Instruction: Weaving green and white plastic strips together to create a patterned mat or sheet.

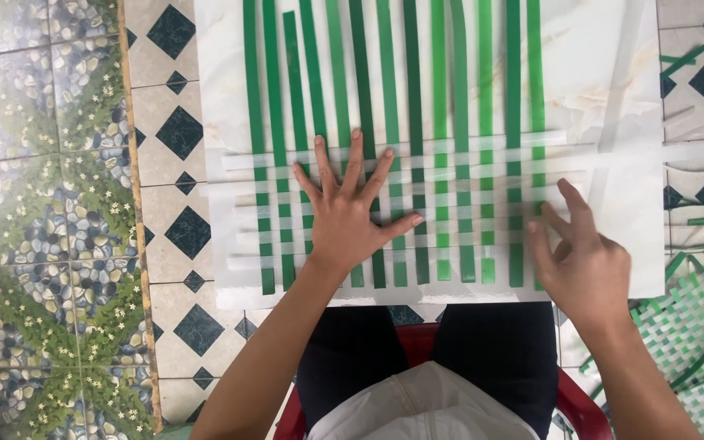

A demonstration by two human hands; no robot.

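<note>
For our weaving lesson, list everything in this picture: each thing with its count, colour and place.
green strips: about fourteen, green, lengthwise on the board
white strips: about seven, translucent white, woven crosswise
board: one, white marbled, over the lap
woven mat: one, green and white, floor at right
loose strips: several, green, floor top right
chair: one, red, under the person
left hand: flat, fingers spread on the weave
right hand: at the weave's right edge

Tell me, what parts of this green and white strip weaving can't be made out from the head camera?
- Far ends of the green strips: cut off by the top edge.
- Weave beneath the left hand: covered by the flat palm.
- What the right hand fingers pinch at the white strips: hidden by the hand itself.
- Woven mat on the floor: cut off by the right edge.
</note>
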